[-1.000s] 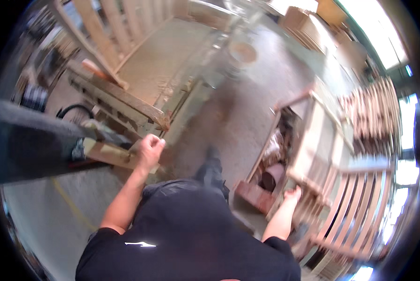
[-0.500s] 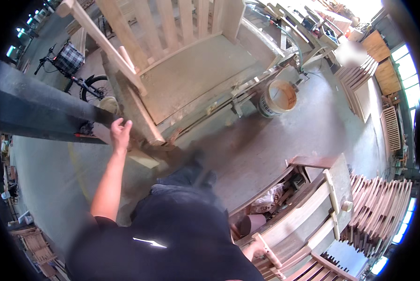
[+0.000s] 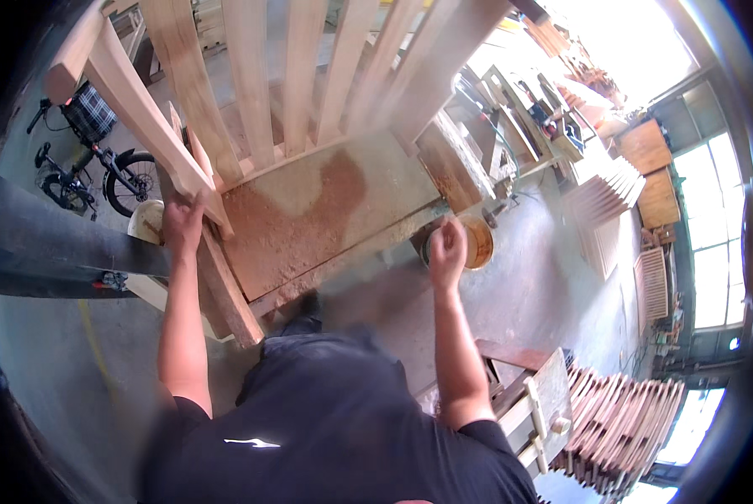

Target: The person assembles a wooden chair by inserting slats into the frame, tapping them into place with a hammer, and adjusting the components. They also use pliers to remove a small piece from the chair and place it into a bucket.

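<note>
A pale wooden frame with upright slats stands on a workbench top dusted with brown sawdust. My left hand is at the bench's left side, its fingers closed against the lower end of the frame's curved side piece. Out at the front right of the bench, my right hand is raised with its fingers curled together. Whatever it may hold cannot be made out. Right behind that hand is a bucket, partly covered by it.
A dark metal beam runs in from the left, near a bicycle and a pale bucket. At the lower right stand a second bench and stacked curved wooden parts. More boards lean at the far right.
My body has come closer to the sawdust-covered bench. The left hand has moved onto the frame's side. My right hand has left the lower-right bench and reached forward beside the bucket.
</note>
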The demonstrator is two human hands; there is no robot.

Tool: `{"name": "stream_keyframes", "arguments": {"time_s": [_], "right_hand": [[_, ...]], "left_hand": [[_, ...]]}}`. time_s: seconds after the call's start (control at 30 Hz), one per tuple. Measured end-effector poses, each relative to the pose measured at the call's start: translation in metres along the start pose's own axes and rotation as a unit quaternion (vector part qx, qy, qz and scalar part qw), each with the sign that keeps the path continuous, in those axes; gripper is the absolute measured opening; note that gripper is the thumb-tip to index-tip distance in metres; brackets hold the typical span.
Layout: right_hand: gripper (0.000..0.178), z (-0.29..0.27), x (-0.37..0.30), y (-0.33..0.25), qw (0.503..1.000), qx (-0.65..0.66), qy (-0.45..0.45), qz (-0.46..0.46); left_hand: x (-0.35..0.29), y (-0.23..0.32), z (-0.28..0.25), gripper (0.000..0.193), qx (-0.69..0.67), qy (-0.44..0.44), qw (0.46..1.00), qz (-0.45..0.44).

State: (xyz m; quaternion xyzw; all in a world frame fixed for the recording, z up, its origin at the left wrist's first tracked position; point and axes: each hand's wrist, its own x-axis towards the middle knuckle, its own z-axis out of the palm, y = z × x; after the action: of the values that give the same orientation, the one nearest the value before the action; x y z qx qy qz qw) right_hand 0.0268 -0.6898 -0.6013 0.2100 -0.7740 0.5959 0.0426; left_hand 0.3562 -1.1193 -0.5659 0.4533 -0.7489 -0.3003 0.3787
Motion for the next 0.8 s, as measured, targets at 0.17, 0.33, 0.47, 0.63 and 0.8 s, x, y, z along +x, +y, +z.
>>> {"name": "stream_keyframes", "arguments": {"time_s": [0.17, 0.33, 0.47, 0.63, 0.8], "right_hand": [[0.037, 0.051, 0.218, -0.058, 0.980, -0.076, 0.033, -0.183], [0.034, 0.073, 0.407, -0.034, 0.982, -0.015, -0.041, -0.181], [0.030, 0.097, 0.449, -0.059, 0.963, -0.079, -0.123, -0.225], [0.033, 0.133, 0.434, -0.092, 0.990, -0.034, -0.054, -0.124], [0.041, 0.132, 0.467, -0.081, 0.963, -0.029, 0.008, -0.266]], "left_hand": [[0.016, 0.005, 0.011, 0.069, 0.138, 0.029, 0.988, -0.062], [0.029, 0.014, 0.028, 0.062, 0.252, -0.054, 0.942, -0.213], [0.018, 0.011, 0.024, 0.058, 0.249, 0.017, 0.937, -0.244], [0.014, 0.014, 0.020, 0.057, 0.180, 0.056, 0.941, -0.280], [0.018, 0.004, 0.032, 0.061, 0.148, 0.085, 0.951, -0.257]]}}
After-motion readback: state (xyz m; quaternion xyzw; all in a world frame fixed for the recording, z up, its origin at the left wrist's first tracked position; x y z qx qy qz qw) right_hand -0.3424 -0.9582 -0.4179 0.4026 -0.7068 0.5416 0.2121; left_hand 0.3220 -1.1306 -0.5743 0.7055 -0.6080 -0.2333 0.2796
